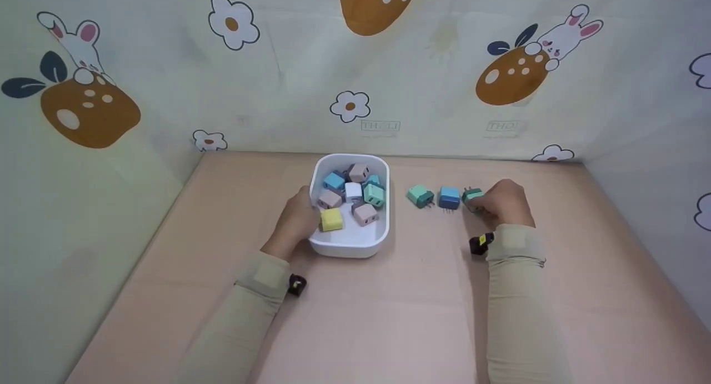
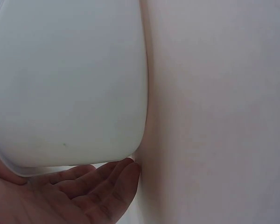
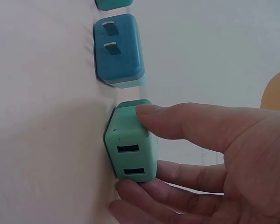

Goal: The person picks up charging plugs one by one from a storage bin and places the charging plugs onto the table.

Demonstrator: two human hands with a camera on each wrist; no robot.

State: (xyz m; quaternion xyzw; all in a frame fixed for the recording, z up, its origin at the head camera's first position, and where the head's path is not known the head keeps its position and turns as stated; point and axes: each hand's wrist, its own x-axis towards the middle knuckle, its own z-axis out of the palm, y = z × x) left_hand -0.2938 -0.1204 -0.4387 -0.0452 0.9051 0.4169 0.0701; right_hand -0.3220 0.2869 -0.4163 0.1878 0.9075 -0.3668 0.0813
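Note:
My left hand [image 1: 297, 217] holds the left side of a white plastic box [image 1: 355, 252]. In the left wrist view its fingers [image 2: 105, 186] lie along the outer wall of the box. Inside the box are several USB charger plugs, among them a yellow one [image 1: 332, 219], a white one [image 1: 353, 192] and a pink one [image 1: 365, 214]. To the right, my right hand [image 1: 504, 202] pinches a green charger plug [image 3: 130, 140] between thumb and fingers, at the table surface. Its two USB ports face the right wrist camera.
Between box and right hand, a blue charger plug [image 1: 449, 198] and another green charger plug [image 1: 420, 196] lie in a row on the pinkish table [image 1: 389, 317]. A wall covering [image 1: 289, 95] printed with rabbits and flowers rises behind and at both sides.

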